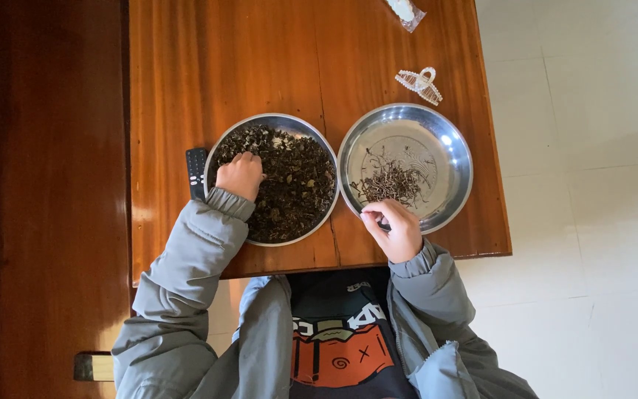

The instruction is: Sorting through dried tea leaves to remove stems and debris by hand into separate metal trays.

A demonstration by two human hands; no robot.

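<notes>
left hand (pixel 239 176) buried in dark leaves (pixel 289 185), grip hidden; right hand (pixel 394 229) pinched over right plate (pixel 452 140). best dropped onto the stems (pixel 391 182), clear of rim.

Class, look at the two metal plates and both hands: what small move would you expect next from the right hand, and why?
Probably the right hand lets go over the right plate. Its fingertips are pinched together at that plate's near rim, beside the small pile of stems, though whatever they pinch is too small to make out. Meanwhile the left hand rests in the heaped dark leaves on the left plate.
</notes>
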